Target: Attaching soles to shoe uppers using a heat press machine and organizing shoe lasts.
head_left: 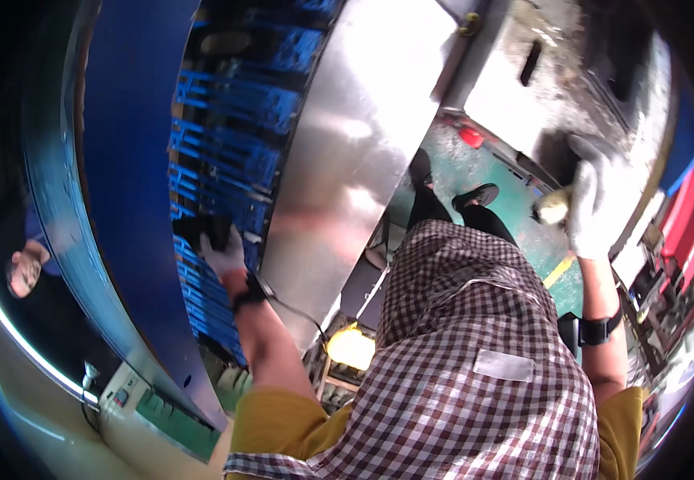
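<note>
My left hand (225,254), in a pale glove, is at the rack of blue slotted parts (231,160) on the left. Its fingers are closed on a dark, flat piece (200,230), whose exact kind I cannot make out. My right hand (595,204), also gloved, is out to the right beside a worn, light-coloured machine (515,60). Its fingers look stretched out, though glare washes out part of the glove. Close to that hand is a rounded, pale yellowish knob-like thing (553,208); whether they touch is unclear.
A shiny metal panel (339,152) slopes beside the rack. Left of the rack runs a long blue beam (127,160). Another person (31,268) is at the far left. A red round part (470,138) sits low by the machine, above the green floor (455,172). A bright lamp (351,346) glows near my left arm.
</note>
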Tool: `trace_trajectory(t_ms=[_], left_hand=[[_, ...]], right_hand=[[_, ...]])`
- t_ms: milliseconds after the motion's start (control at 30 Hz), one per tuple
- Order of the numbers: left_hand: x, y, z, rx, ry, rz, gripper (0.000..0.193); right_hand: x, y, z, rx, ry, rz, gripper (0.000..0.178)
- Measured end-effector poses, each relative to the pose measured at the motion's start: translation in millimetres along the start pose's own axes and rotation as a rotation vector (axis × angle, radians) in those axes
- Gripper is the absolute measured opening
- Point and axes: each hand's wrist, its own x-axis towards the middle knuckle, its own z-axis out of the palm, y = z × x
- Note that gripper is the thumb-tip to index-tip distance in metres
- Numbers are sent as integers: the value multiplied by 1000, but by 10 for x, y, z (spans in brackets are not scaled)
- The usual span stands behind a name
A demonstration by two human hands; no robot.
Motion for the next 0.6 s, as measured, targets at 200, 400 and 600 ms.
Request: trace_trajectory(t_ms=[200, 400, 600], left_hand=[[-1495, -1127, 809, -110, -342, -181, 58], [-2377, -2009, 2058, 171, -941, -592, 66], [-3232, -2462, 3532, 956, -1471, 74, 72]], right_hand=[[54, -25, -75, 234, 92, -85, 21], [22, -562, 72, 843, -353, 44, 87], [128, -180, -271, 1202, 135, 408, 82]])
